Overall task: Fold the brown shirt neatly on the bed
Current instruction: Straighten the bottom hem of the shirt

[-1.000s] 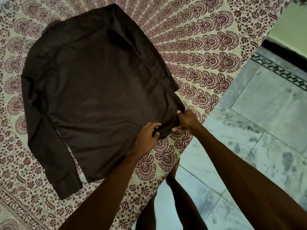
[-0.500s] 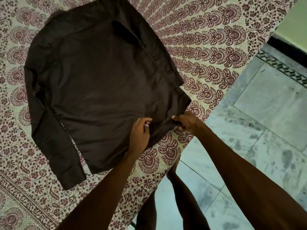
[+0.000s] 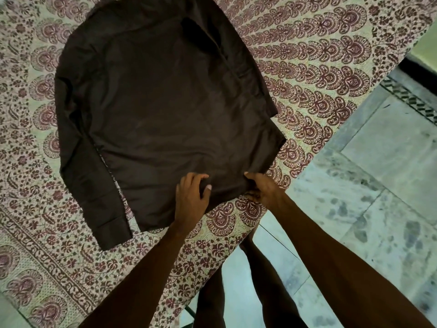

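The brown shirt lies spread flat on the bed, back side up, one long sleeve running down its left side to a cuff near the bed's near edge. My left hand rests on the shirt's bottom hem, its fingers curled into the cloth. To its right my right hand pinches the hem close to the shirt's right bottom corner, with the fabric bunched slightly between the two hands.
The bed is covered by a cream sheet with a maroon floral print. Its edge runs diagonally from the upper right to the bottom middle. Beyond it is a pale marble floor where my legs stand.
Both hands have slid a little along the hem and the shirt has shifted up and to the right in view. My left hand now lies farther onto the cloth.
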